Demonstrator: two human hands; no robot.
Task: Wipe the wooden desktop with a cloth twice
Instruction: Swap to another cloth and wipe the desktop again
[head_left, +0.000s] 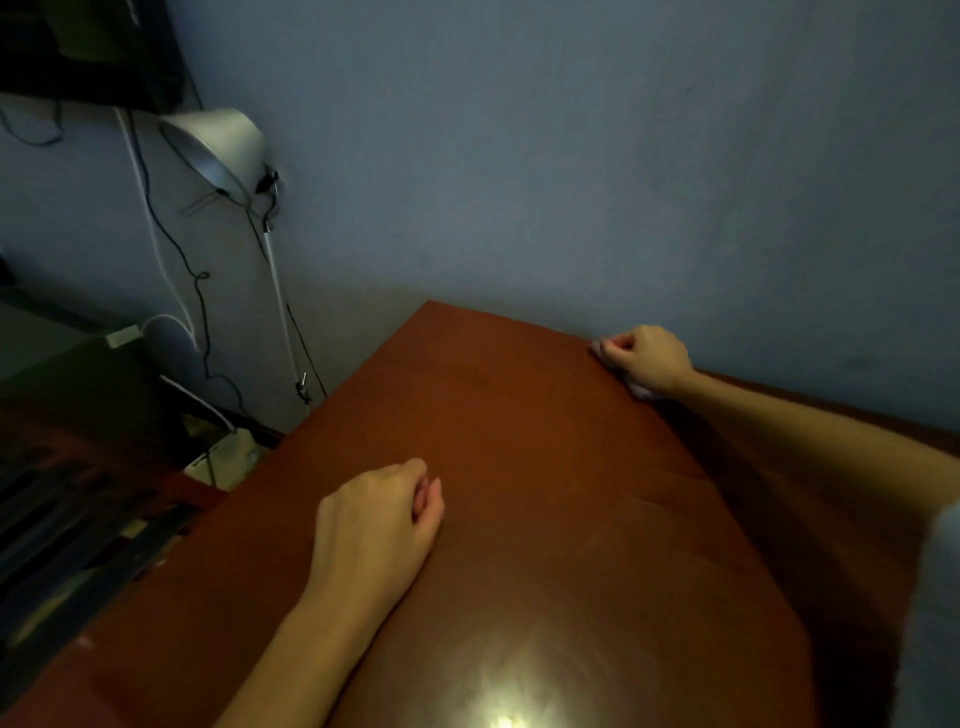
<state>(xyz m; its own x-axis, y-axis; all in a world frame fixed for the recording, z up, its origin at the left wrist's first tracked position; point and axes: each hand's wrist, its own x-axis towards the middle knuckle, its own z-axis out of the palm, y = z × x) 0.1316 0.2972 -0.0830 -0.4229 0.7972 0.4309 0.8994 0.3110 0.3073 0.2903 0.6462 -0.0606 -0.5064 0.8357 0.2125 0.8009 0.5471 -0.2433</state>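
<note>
The right hand (644, 358) is curled round a bunched pale cloth (643, 391), pressing it to the desk (519, 441) at the far edge by the wall (571, 182), likely so a stroke can start at the back and draw nearer; only scraps of cloth show past the fingers. The left hand (384, 519) rests loosely curled on the wood, holding nothing, probably bracing the reach.

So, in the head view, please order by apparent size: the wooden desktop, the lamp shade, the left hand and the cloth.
1. wooden desktop
2. left hand, though it is nearer the camera
3. lamp shade
4. cloth, only edges show under the right hand
</note>
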